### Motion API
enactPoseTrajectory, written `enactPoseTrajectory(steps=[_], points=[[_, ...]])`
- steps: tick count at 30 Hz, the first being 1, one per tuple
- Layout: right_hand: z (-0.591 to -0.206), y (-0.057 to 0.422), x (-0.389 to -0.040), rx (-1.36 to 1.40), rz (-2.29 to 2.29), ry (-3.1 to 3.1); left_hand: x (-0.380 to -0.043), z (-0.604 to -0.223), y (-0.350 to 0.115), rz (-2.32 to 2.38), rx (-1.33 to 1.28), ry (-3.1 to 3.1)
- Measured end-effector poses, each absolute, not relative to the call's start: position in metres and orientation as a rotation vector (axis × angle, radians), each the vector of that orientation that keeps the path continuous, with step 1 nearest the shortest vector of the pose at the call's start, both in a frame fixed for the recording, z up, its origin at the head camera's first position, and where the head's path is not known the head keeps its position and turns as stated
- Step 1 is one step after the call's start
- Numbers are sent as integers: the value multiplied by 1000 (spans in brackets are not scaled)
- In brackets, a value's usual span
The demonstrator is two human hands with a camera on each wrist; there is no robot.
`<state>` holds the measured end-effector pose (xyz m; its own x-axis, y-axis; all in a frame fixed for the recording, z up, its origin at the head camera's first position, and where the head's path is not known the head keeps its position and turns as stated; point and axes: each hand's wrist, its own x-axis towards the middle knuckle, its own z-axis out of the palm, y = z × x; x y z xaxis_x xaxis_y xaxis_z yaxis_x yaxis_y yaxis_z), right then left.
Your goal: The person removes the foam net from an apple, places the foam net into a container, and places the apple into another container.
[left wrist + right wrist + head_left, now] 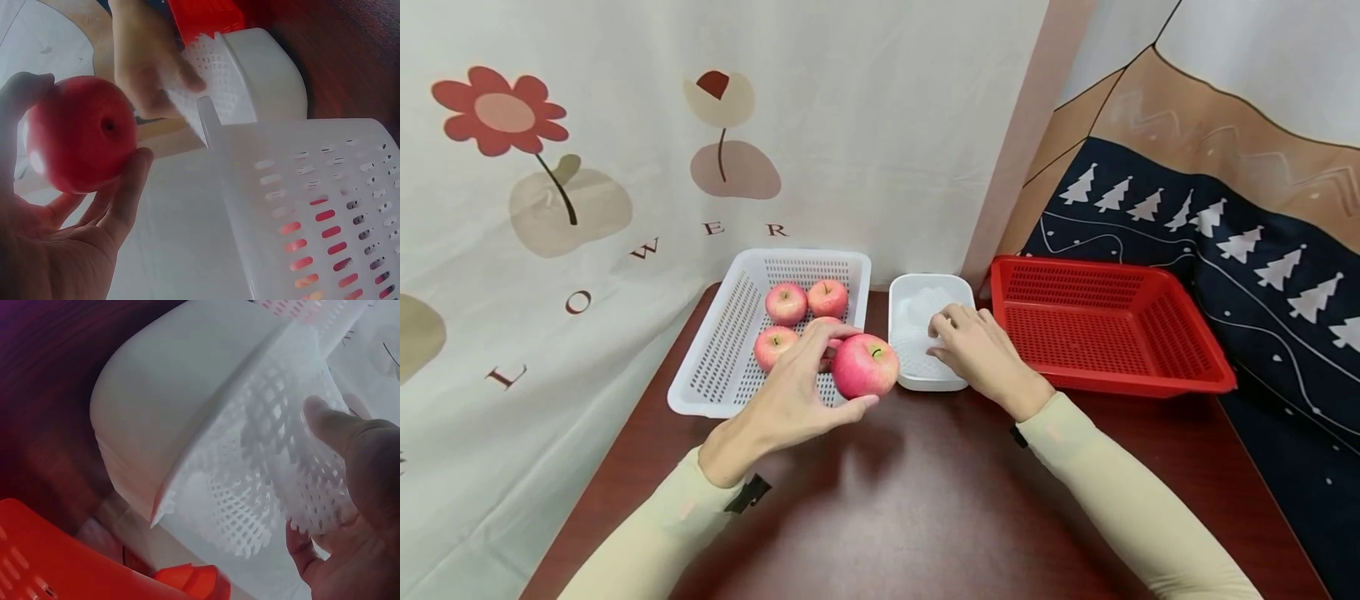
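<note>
My left hand (793, 396) grips a red apple (865, 367) between thumb and fingers, above the table in front of the white basket. In the left wrist view the apple (81, 134) shows its dark hollow end. My right hand (985, 354) is over the small white bin (931, 385). In the right wrist view the thumb and curled fingers hold a white foam fruit net (312, 481) at the bin's opening. More white netting (240, 515) lies in the bin, partly hidden.
At the left, a white slotted basket (703, 408) holds several apples (786, 304). To the right of the bin stands a red slotted basket (1112, 383). Printed curtains (880, 125) hang behind the dark wooden table (925, 500).
</note>
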<state>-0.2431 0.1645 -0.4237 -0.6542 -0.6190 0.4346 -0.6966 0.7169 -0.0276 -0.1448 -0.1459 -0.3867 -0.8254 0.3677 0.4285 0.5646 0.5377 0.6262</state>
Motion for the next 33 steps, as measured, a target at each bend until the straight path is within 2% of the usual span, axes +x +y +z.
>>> enactPoseTrajectory(steps=[8,21,33], points=[[-429,166,-243,957,217,-2650,-146,-385,-149,-1195,-750,-2547],[-405,182,-230,923,417,-2646,-149,-381,-162,-1100,-616,-2628],[-395,199,-219,908,607,-2405,-170,-375,-177,-820,-546,-2766]])
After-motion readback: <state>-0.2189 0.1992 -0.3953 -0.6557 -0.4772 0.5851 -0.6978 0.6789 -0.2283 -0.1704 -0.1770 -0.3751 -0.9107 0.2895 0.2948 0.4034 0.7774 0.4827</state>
